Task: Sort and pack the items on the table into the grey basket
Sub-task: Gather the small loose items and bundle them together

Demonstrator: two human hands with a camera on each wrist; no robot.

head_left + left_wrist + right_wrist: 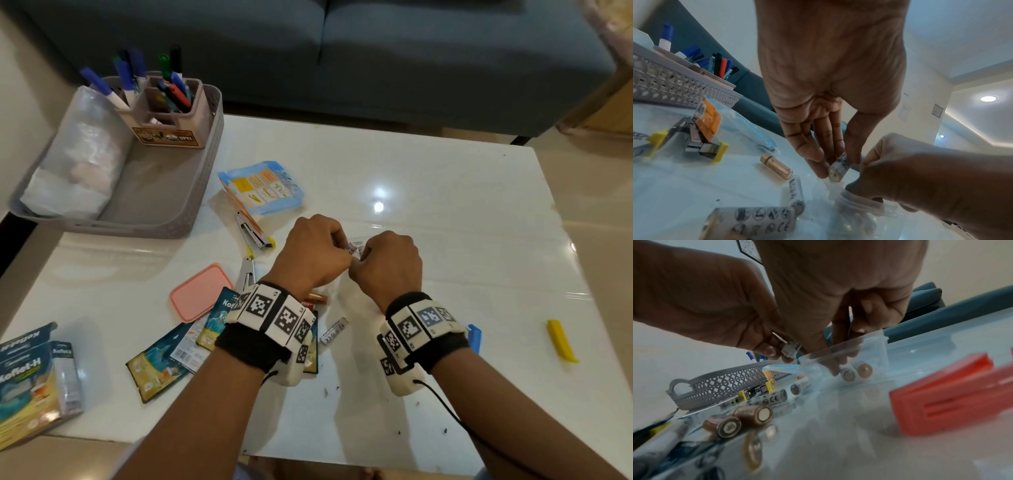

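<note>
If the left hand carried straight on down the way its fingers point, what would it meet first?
Most likely the open mouth of the clear bag held by the right hand; the left hand pinches a battery just above it, though depth is unclear.

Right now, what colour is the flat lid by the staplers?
Pink lid, clearest in the head view.

White glossy table (428,192): grey basket (191,192) at 10 o'clock, pink lid (200,291) and sachets (161,366) at 8, yellow clip (561,341) at 3, loose batteries (777,166) centre.
</note>
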